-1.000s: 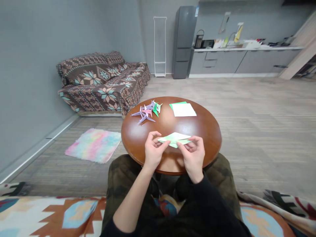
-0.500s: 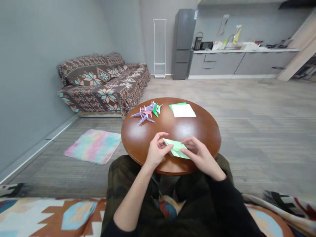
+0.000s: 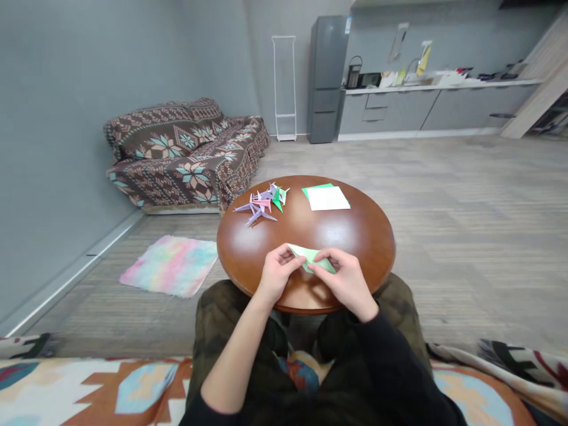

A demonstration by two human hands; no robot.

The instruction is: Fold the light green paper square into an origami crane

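Observation:
A partly folded sheet of light green origami paper (image 3: 327,264) is held between my two hands above the near edge of the round table. My left hand (image 3: 278,270) pinches its left end between thumb and fingers. On the other side, my right hand (image 3: 344,274) grips the paper with thumb and forefinger near its middle, covering part of it. Several folded paper cranes (image 3: 262,204) in purple, pink and green lie in a cluster at the table's far left. A stack of paper squares (image 3: 328,198), white on top with green beneath, rests at the far right.
The round brown wooden table (image 3: 248,260) stands right before my knees. Beyond it are a sofa (image 3: 186,154) under a patterned cover, a pastel fluffy mat (image 3: 171,265) on the floor, a grey fridge (image 3: 327,77) and a kitchen counter (image 3: 394,112).
My right hand has moved left along the green paper, closer to my left hand. The paper looks more closed up and partly hidden by the fingers. The view has shifted slightly.

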